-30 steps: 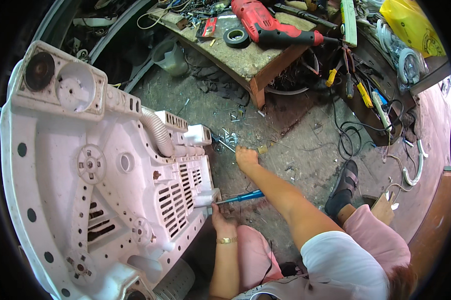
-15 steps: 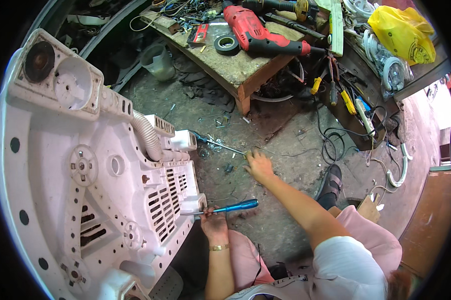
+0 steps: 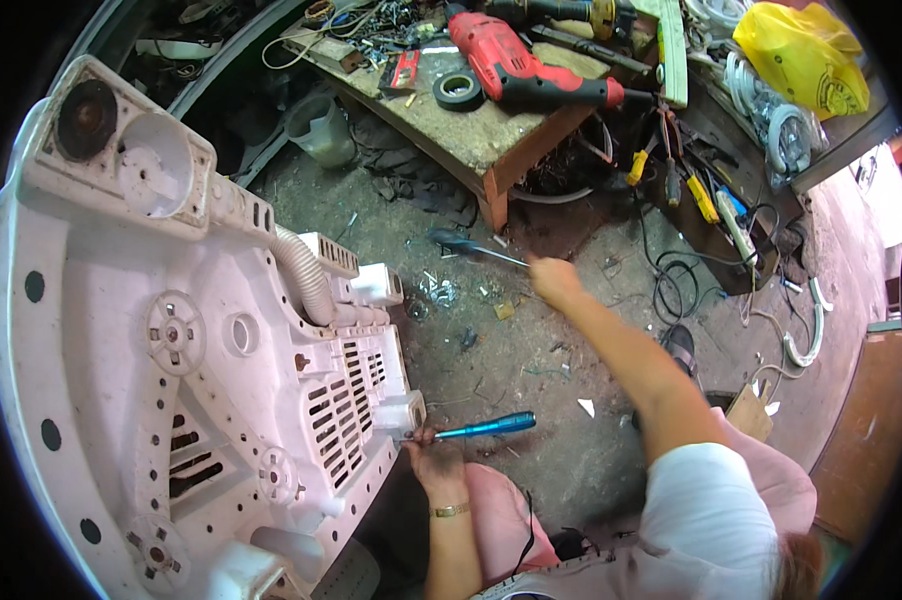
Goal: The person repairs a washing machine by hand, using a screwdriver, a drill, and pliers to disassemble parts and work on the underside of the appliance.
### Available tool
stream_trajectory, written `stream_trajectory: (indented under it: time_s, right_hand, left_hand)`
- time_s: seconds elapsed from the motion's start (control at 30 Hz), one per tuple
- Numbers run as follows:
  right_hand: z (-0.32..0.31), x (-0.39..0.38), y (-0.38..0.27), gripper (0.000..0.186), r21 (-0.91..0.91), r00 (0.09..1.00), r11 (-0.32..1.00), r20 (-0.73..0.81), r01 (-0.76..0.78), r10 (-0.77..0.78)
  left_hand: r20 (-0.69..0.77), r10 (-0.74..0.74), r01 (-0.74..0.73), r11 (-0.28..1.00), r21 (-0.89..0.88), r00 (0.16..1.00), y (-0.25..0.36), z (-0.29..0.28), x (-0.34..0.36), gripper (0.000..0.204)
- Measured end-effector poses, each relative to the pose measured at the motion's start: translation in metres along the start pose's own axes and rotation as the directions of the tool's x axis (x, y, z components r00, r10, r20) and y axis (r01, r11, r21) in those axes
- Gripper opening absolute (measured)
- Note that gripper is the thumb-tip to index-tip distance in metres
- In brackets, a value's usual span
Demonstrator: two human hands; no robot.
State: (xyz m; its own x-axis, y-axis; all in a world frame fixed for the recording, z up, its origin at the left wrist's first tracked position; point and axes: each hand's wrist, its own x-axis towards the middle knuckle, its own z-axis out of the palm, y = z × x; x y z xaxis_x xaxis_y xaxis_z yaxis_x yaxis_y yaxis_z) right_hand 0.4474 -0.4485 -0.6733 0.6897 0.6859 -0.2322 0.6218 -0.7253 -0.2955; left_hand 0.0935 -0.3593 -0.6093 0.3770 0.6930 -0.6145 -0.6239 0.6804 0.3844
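On the left a large white plastic appliance base point(image 3: 101, 270), with slotted vents and round fittings, stands tilted. My left hand point(image 3: 437, 462) is closed around the metal shaft of a blue-handled screwdriver point(image 3: 496, 425). Its shaft runs left to the base's near right edge, by a small white block; the tip is hidden. Out over the floor, my right hand point(image 3: 556, 283) grips the thin shaft of another tool, apparently a dark-handled screwdriver point(image 3: 456, 242). Its thick end points away from me, apart from the base and smeared by motion.
A low wooden table point(image 3: 471, 140) at the back bears a red drill point(image 3: 516, 65) and black tape point(image 3: 458, 90). Hand tools fill a box point(image 3: 716, 190) on the right. A black cable point(image 3: 681, 290) and small scraps litter the floor. A translucent bucket point(image 3: 321, 130) stands behind.
My right hand has risen away and to the right, swinging its tool off from beside the base. The left hand keeps its hold on the blue screwdriver. The whole view has shifted slightly.
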Motion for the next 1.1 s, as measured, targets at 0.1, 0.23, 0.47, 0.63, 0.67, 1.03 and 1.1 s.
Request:
stream_trajectory:
  time_s: [0.1, 0.23, 0.47, 0.63, 0.67, 1.03, 1.1]
  right_hand:
    - [-0.038, -0.068, 0.055, 0.019, 0.191, 0.976, 0.979, -0.190, -0.065, 0.102]
    - [-0.060, -0.119, 0.099, 0.019, 0.340, 0.972, 0.939, -0.198, -0.057, 0.130]
    - [-0.113, -0.038, 0.103, 0.029, 0.364, 0.819, 0.925, -0.495, -0.108, 0.290]
    - [-0.164, -0.021, 0.142, 0.054, 0.163, 0.939, 0.986, -0.344, 0.036, 0.023]
    - [-0.165, -0.055, 0.159, 0.055, 0.235, 0.984, 0.968, -0.170, 0.089, -0.049]
    - [-0.092, -0.382, 0.207, 0.067, -0.384, 0.383, 0.890, 0.882, 0.245, 0.275]
    - [-0.082, -0.378, 0.207, 0.063, -0.321, 0.359, 0.920, 0.905, 0.224, 0.228]
  left_hand:
    - [0.031, -0.020, 0.022, 0.999, -0.045, 0.999, -0.002, -0.002, 0.001, 0.022]
    - [0.036, -0.051, 0.053, 0.997, -0.061, 0.998, -0.001, 0.000, 0.003, 0.026]
    - [0.081, -0.103, 0.109, 0.992, -0.071, 0.991, 0.006, 0.006, -0.006, 0.037]
    - [-0.211, 0.005, -0.020, 0.997, -0.069, 0.977, 0.002, 0.017, 0.001, 0.031]
    - [-0.216, 0.025, -0.065, 0.981, -0.183, 0.976, 0.001, 0.020, 0.003, 0.030]
    - [-0.069, 0.004, -0.007, 0.999, -0.032, 0.998, -0.001, 0.030, 0.002, 0.037]
    - [-0.042, 0.074, -0.075, 0.997, -0.030, 0.996, -0.004, 0.026, 0.001, 0.035]
